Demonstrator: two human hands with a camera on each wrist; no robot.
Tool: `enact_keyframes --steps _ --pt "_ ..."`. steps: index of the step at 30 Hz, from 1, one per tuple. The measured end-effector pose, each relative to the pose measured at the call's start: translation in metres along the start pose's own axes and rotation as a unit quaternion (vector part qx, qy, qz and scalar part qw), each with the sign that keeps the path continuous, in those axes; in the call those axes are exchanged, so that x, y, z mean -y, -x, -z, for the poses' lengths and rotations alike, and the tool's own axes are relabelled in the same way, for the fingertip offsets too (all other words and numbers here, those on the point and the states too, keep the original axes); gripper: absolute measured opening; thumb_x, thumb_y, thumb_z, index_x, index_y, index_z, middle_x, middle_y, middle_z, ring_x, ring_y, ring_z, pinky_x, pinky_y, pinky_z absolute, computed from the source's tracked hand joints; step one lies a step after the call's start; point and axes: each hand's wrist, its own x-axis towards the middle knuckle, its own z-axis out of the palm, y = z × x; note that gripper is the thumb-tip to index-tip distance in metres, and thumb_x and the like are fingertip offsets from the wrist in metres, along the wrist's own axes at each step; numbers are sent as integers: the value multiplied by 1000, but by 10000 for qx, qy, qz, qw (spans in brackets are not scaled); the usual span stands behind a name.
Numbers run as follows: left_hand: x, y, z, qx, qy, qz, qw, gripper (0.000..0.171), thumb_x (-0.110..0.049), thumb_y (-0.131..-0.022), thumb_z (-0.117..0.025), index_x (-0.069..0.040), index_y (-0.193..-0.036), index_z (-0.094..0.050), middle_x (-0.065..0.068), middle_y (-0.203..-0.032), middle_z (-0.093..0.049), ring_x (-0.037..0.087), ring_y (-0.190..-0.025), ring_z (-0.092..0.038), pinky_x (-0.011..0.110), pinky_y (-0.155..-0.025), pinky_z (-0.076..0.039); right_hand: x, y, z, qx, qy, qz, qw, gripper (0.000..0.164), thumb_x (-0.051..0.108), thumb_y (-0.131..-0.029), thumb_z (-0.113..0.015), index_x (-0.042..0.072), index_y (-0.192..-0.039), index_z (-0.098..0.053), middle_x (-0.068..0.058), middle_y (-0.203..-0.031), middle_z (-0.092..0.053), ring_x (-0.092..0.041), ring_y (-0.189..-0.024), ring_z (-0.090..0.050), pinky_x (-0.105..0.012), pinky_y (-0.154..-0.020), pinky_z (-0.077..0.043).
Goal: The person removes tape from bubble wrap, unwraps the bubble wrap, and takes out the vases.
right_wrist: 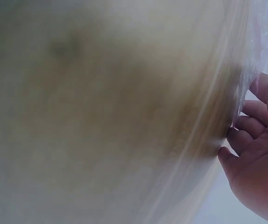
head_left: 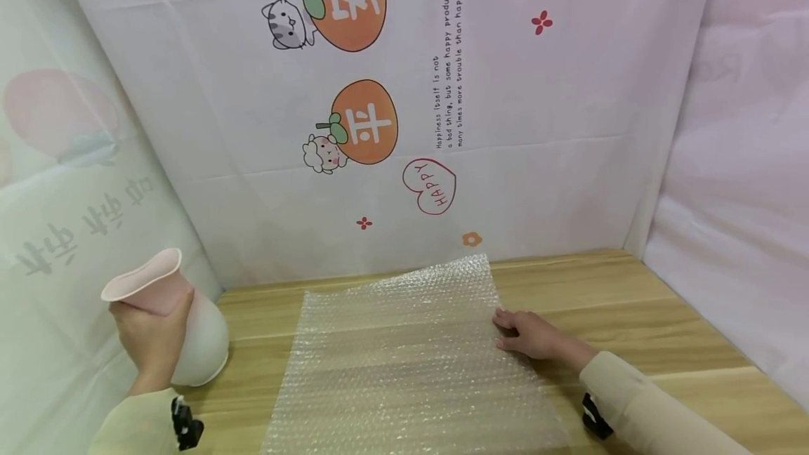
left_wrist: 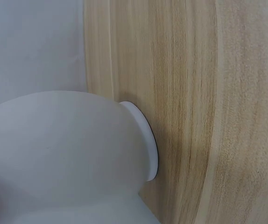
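Observation:
A vase, white with a pale pink neck and a wavy rim, stands upright at the left of the table. My left hand grips it round the neck, thumb on the near right side. The left wrist view shows the vase's rounded body and its base ring down at the wood. A sheet of clear bubble wrap is spread over the middle of the table. My right hand touches its right edge with relaxed fingers; in the right wrist view the fingertips meet the plastic edge.
The wood-grain table runs back to a white printed cloth hung behind it. More cloth hangs at the left and at the right. The wrap's far right corner overlaps the back cloth in the head view.

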Motion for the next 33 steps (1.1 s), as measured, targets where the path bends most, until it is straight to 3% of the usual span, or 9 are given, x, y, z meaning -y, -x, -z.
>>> enact_keyframes --steps 6,11,23,29,33 --pt "0 -1 1 22 -60 26 10000 97 -34 -73 -81 -9 -148 -25 18 -132 -44 35 -116 -45 43 -104 -32 0 1 -1 -56 10 57 10000 57 17 -93 -67 -15 -135 -46 -34 -144 -35 -48 -134 -32 -56 -106 -29" --pt "1 -1 0 66 -15 104 9999 97 -33 -73 -81 -13 -149 -24 15 -133 -43 33 -117 -44 39 -105 -32 0 0 -1 -129 98 152 9998 55 16 -92 -68 -16 -133 -48 -34 -142 -38 -48 -132 -35 -56 -105 -31" --pt "1 -2 1 60 -55 -34 10000 98 -33 -74 -81 -7 -149 -24 19 -135 -42 38 -119 -43 45 -106 -31 2 0 -1 -256 144 55 9996 53 14 -90 -70 -15 -130 -51 -33 -141 -41 -47 -130 -39 -55 -104 -34" --pt "1 0 4 90 63 94 9999 97 -32 -74 -82 -12 -150 -24 16 -137 -41 34 -121 -42 41 -108 -29 2 0 -1 -256 109 59 9996 53 14 -90 -70 -16 -129 -52 -33 -140 -42 -47 -130 -39 -55 -104 -34" --pt "1 4 6 17 250 164 9996 91 -30 -74 -82 -15 -147 -30 4 -128 -43 24 -116 -44 30 -102 -33 1 -1 -1 -291 89 57 9995 53 13 -89 -71 -16 -129 -52 -33 -139 -43 -47 -129 -40 -55 -104 -34"
